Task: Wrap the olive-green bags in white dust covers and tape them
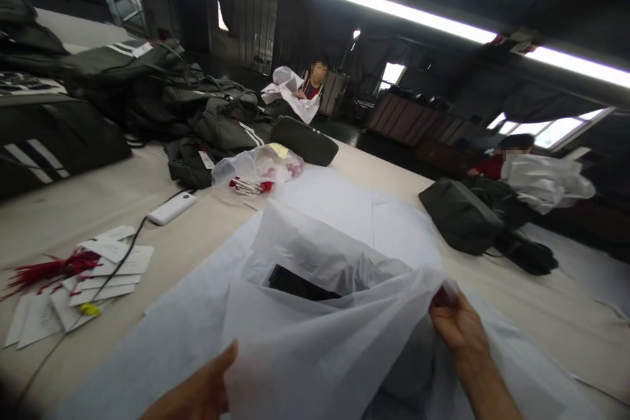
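Observation:
A translucent white plastic bag [315,335] stands mouth-up in front of me, with part of a dark bag [298,283] showing inside its opening. My right hand [457,321] pinches the bag's rim at the right. At the left edge, my left hand [201,380] has its thumb outside, while its fingers are behind the film and show only as a faint blur. The plastic stretches between both hands. Beneath it lies a white sheet [182,295] on the table.
Hang tags with red strings [108,269] and a white power bank [172,208] with a cable lie left. Dark green bags [221,125] are piled at the far left; more bags [462,216] sit right. Two people, one holding white sheeting [290,92], are beyond the table [207,243].

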